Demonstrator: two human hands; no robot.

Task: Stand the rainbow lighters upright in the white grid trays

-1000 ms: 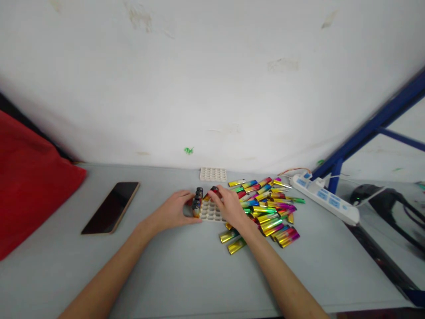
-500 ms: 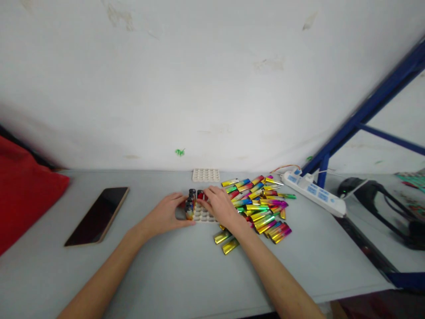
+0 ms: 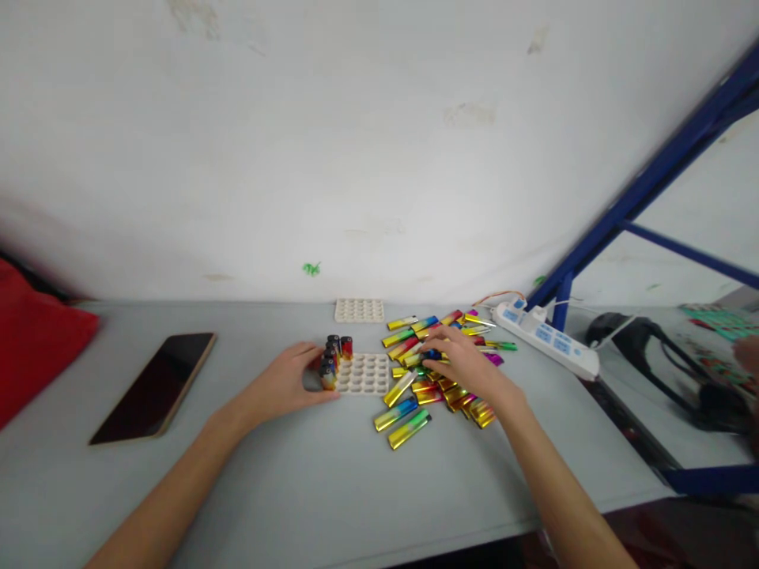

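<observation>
My left hand [image 3: 292, 378] curves round the left end of a white tray [image 3: 373, 385] with rows of oval holes, its thumb along the front edge and its fingers behind. Several shiny lighter cases with black ends [image 3: 329, 367] stand upright there, in the tray's left column. Just right of them a red lighter case [image 3: 347, 348] is upright in the back row. My right hand [image 3: 459, 359] is over a loose pile of metallic lighter cases [image 3: 409, 429], its thumb and fingers closed about a dark blue lighter case [image 3: 432, 355] that is partly hidden.
A second white holed tray [image 3: 359, 310] lies near the wall. To the left are a phone [image 3: 155, 387] and a red cloth item [image 3: 41, 340]. A power strip [image 3: 549, 337], a blue metal frame [image 3: 598, 245] and a black strapped object [image 3: 664, 371] are on the right.
My right hand has left the tray and moved right to the pile. The red lighter case it was touching now stands free in the tray. My left hand stays at the tray's left end.
</observation>
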